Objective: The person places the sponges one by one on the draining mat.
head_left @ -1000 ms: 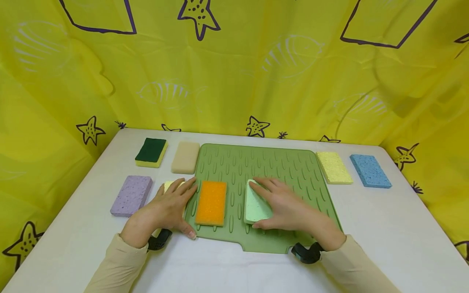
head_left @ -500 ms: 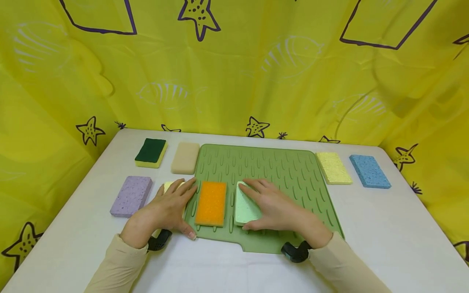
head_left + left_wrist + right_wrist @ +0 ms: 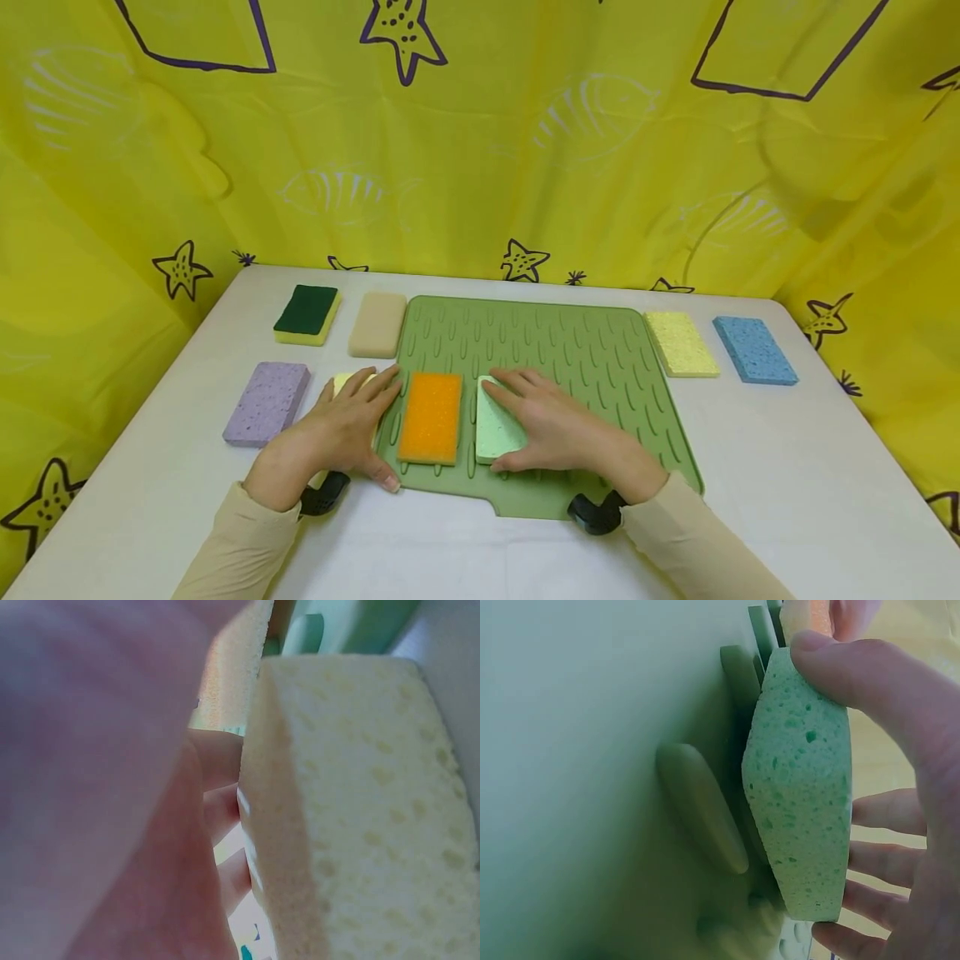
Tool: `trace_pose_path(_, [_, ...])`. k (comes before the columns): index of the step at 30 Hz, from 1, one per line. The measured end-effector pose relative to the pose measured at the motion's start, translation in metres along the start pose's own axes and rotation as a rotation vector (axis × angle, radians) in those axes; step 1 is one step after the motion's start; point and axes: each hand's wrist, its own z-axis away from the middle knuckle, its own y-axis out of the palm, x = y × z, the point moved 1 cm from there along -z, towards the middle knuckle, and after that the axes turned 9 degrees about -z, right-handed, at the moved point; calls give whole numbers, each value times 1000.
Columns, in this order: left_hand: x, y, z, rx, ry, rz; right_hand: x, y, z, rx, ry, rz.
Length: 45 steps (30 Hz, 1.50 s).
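The right hand (image 3: 555, 425) spans a mint-green, rectangular, porous sponge (image 3: 498, 425), thumb on its near end and fingers curled over the far end. The left hand (image 3: 348, 425), fingers spread, lies over a pale-yellow porous sponge (image 3: 375, 810) at the left edge of a green ridged drying mat (image 3: 592, 358); its thumb reaches the mat's near-left corner, and I cannot tell how firmly it presses.

The mint sponge is over the mat's near half, just right of an orange rectangular foam sponge (image 3: 431, 417) and apart from it; whether it touches the mat is unclear. It should be very light, somewhat stiff if dry, grippy and hardly fragile. The short ends, now between thumb and fingers, look a sound hold; a mild squeeze ought to do, though the mat's raised ridges might catch its underside.
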Motion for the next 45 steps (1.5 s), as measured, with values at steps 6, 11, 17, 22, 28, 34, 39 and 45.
trace_pose_path(6, [1, 0, 2, -12, 4, -3, 2, 1, -1, 8, 3, 4])
trace_pose_path(11, [0, 0, 1, -12, 10, 0, 2, 0, 1, 5, 4, 9])
trace_pose_path(17, [0, -1, 0, -10, 10, -1, 2, 1, 2, 0, -1, 15])
trace_pose_path(22, [0, -1, 1, -5, 7, -1, 3, 3, 1, -9, -12, 9])
trace_pose_path(28, [-1, -2, 1, -7, 12, -8, 3, 5, -1, -20, -12, 11])
trace_pose_path(34, [-2, -3, 1, -6, 11, -14, 1, 5, 0, -8, -5, 1])
trace_pose_path(39, [-2, -3, 1, -7, 13, -18, 1, 3, 2, 1, 8, -37])
trace_pose_path(45, [-2, -4, 2, -7, 11, -17, 2, 5, 2, -1, 1, -33])
